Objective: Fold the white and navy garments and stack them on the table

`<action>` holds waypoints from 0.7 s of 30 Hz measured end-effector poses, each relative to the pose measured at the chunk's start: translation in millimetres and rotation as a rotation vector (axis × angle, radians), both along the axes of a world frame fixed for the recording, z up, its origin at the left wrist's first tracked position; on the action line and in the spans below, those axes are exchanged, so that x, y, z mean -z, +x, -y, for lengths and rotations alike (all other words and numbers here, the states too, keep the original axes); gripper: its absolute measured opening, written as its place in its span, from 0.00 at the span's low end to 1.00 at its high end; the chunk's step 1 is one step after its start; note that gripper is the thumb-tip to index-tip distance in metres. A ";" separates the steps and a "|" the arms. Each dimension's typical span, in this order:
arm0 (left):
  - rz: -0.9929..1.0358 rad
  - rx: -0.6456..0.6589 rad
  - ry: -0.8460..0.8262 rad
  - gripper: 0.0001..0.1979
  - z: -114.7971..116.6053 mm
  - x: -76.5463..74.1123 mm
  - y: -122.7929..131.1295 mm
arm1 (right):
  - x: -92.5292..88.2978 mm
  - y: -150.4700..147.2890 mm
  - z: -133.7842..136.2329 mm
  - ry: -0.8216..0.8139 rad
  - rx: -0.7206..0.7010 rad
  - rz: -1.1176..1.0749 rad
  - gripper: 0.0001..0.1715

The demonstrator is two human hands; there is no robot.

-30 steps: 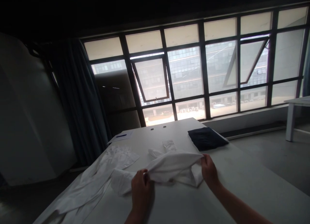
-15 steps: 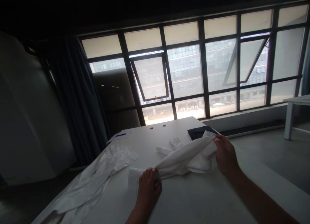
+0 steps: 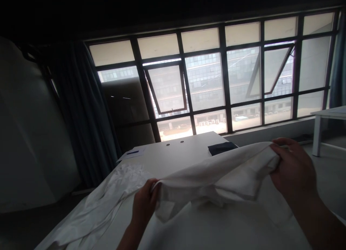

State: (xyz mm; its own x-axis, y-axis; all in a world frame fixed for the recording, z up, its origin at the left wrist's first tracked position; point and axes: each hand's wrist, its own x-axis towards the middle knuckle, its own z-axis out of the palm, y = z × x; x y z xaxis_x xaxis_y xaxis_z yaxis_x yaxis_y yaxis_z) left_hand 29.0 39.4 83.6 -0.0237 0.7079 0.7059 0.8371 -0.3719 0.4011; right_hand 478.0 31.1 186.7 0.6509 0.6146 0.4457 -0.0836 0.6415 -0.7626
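Note:
A white cloth garment [image 3: 213, 174] is stretched between my two hands above the white table [image 3: 173, 156]. At its left end my left hand [image 3: 146, 199] pinches the edge between thumb and fingers. My right hand [image 3: 293, 167] grips the opposite end, held higher and farther right. The fabric sags in folds between them, and its lower part hangs near the tabletop. What kind of garment it is, I cannot tell from the folds.
Crumpled white clothes [image 3: 105, 203] lie along the table's left edge. A dark folded cloth [image 3: 221, 148] sits at the far right. Paper with a pen [image 3: 133, 152] rests at the far left. Another white table [image 3: 321, 131] stands right, before the windows [image 3: 205, 80].
Both hands have moved apart, the right one farther right and the left one left and slightly up. The bunched white cloth is now spread wider and lifted.

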 end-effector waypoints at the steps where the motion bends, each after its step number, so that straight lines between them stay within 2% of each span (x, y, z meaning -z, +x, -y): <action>1: 0.036 -0.003 -0.003 0.12 7.6 -15.7 -0.9 | -2.3 5.3 0.1 0.018 0.007 -0.050 0.13; 4: 0.128 -0.014 -0.053 0.16 25.6 -52.2 -5.6 | 2.7 14.9 -14.3 0.055 -0.066 -0.173 0.13; 6: 0.104 -0.057 -0.115 0.17 29.4 -64.0 -9.2 | 15.3 12.3 -33.2 -0.025 -0.162 -0.107 0.12; 8: -0.035 -0.133 -0.150 0.15 27.6 -66.7 -10.9 | 31.3 0.4 -51.8 -0.189 -0.208 0.118 0.16; 10: -0.217 -0.172 -0.162 0.12 24.4 -63.4 -8.8 | 46.7 -20.5 -61.5 -0.311 -0.165 0.430 0.20; 12: -0.322 -0.119 -0.217 0.11 24.3 -57.2 -2.5 | 59.7 -47.6 -57.1 -0.311 -0.121 0.737 0.20; 13: -0.337 -0.062 -0.275 0.12 26.1 -53.4 1.7 | 65.6 -62.1 -49.8 -0.292 -0.147 0.877 0.19; 15: -0.336 0.071 -0.456 0.17 32.1 -44.1 10.8 | 77.9 -89.6 -28.8 -0.309 -0.357 1.160 0.16; 17: -0.341 0.167 -0.688 0.25 38.3 -32.3 19.4 | 91.5 -111.2 -7.0 -0.367 -0.564 1.377 0.14; 19: -0.366 0.162 -0.888 0.35 41.0 -18.4 27.2 | 105.0 -125.0 8.9 -0.419 -0.670 1.535 0.17; 21: -0.416 0.118 -0.985 0.38 39.1 -5.3 34.4 | 114.9 -132.2 17.3 -0.449 -0.714 1.621 0.21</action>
State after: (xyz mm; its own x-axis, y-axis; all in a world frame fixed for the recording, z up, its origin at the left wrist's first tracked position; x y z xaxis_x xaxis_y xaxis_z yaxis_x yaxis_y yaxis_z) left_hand 63.4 0.3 88.9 0.1922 0.9516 -0.2398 0.9572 -0.1278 0.2598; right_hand 345.9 13.8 71.8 -0.6163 0.7865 0.0389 0.6939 0.5658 -0.4454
